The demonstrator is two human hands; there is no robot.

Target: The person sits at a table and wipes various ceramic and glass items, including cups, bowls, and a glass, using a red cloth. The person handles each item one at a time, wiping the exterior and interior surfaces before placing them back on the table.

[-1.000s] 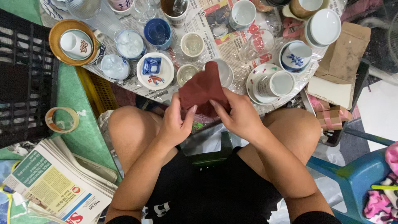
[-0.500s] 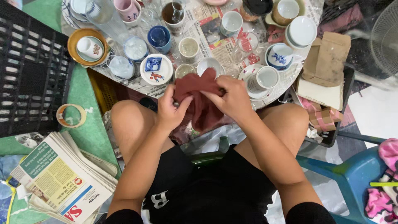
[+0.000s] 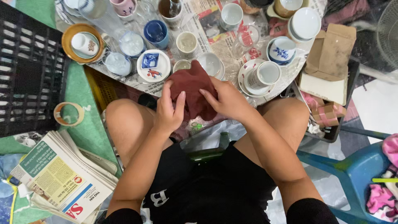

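I hold a dark red cloth (image 3: 191,85) bunched between both hands over my knees, at the near edge of a round table (image 3: 232,49) covered with newspaper. My left hand (image 3: 169,111) grips the cloth's left side from below. My right hand (image 3: 226,98) presses on its right side with fingers spread over the fabric. Whether anything is wrapped inside the cloth is hidden. Just beyond it stand a small white bowl (image 3: 210,63) and a white saucer with blue and red painting (image 3: 153,65).
Several cups, glasses and saucers crowd the table, among them a blue cup (image 3: 156,32) and a white cup on a saucer (image 3: 263,74). A black crate (image 3: 25,70) and tape roll (image 3: 68,113) lie left, stacked newspapers (image 3: 62,178) lower left, cardboard boxes (image 3: 329,58) right, a blue chair (image 3: 356,174).
The cloth was held spread and raised; now it is gathered into a tighter bundle between both hands. The view has shifted slightly toward the table.
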